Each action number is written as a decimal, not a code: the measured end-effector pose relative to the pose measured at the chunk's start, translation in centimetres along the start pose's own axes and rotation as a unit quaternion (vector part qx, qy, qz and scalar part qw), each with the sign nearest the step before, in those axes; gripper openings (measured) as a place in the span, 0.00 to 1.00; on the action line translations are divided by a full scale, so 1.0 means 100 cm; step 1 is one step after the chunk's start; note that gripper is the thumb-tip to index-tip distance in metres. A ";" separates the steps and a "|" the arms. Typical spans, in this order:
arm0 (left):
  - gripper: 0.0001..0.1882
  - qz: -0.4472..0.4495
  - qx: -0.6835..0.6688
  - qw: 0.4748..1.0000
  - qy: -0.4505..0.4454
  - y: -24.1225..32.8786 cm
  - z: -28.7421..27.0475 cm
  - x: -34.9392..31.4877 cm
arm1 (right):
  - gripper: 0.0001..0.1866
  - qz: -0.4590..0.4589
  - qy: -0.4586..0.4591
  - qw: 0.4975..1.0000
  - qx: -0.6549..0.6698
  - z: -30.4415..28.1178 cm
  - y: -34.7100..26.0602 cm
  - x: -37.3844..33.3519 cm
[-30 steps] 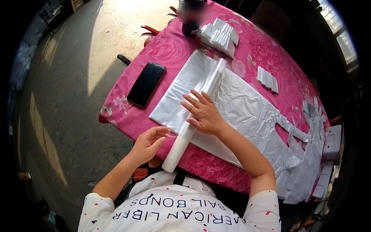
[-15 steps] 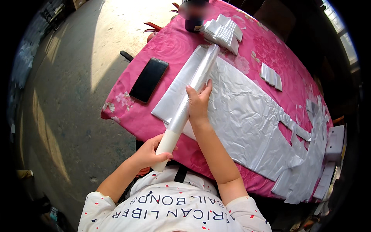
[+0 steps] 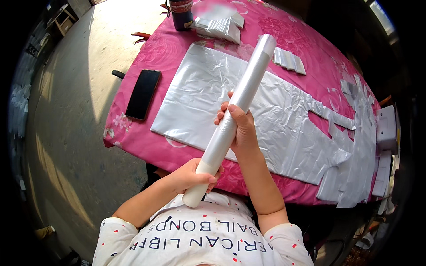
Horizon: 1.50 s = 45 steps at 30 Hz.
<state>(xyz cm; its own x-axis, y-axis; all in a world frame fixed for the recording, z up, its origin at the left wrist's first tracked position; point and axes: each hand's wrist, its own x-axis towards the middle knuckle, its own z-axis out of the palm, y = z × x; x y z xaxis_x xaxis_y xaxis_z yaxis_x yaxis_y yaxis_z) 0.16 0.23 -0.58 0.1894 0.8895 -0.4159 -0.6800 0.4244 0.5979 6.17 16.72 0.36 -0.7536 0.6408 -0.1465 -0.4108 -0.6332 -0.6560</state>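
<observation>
A long roll of clear plastic film [image 3: 237, 106] on a pale core slants up and away from my body. Its bare lower end is gripped by my left hand [image 3: 199, 177], fingers wrapped round the core. Higher up, my right hand [image 3: 239, 126] is closed round the film-covered middle, thumb on top. Beneath the roll, a flat stack of silvery-white plastic bags [image 3: 284, 128] lies across the table, with cut-out handles toward the right. The roll hides part of these bags.
A pink flowered cloth [image 3: 173, 48] covers the table. On it lie a black phone [image 3: 143, 94] at the left, a dark bottle [image 3: 182, 17], folded white packets [image 3: 222, 29] at the back and a smaller bundle [image 3: 288, 60]. White boxes [image 3: 387, 128] stand at the right edge.
The roll has shifted right and turned more upright, off the left end of the bags. My right hand has regripped, its thumb now over the roll. The view has swung slightly.
</observation>
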 end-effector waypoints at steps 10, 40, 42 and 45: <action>0.24 0.029 0.139 0.973 0.182 -0.012 -0.010 0.024 | 0.25 -0.018 0.130 0.981 -0.140 -0.030 0.035 -0.020; 0.31 -0.183 0.002 0.983 0.008 -0.044 -0.067 -0.052 | 0.07 0.112 0.031 0.870 -0.479 -0.124 -0.096 0.037; 0.29 -0.213 0.031 0.976 0.017 -0.050 -0.079 -0.068 | 0.07 0.054 0.085 0.863 -0.496 -0.145 -0.119 0.043; 0.26 -0.249 0.107 0.962 0.021 -0.054 -0.094 -0.097 | 0.07 -0.003 0.154 0.832 -0.532 -0.195 -0.168 0.047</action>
<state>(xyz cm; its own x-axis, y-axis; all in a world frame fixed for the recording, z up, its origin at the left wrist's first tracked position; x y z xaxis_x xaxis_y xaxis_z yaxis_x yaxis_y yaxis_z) -4.62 -12.25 -6.23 0.4227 0.5617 -0.7112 -0.3504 0.8250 0.4434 19.55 38.78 -3.75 -0.5187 0.8270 -0.2167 0.3972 0.0087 -0.9177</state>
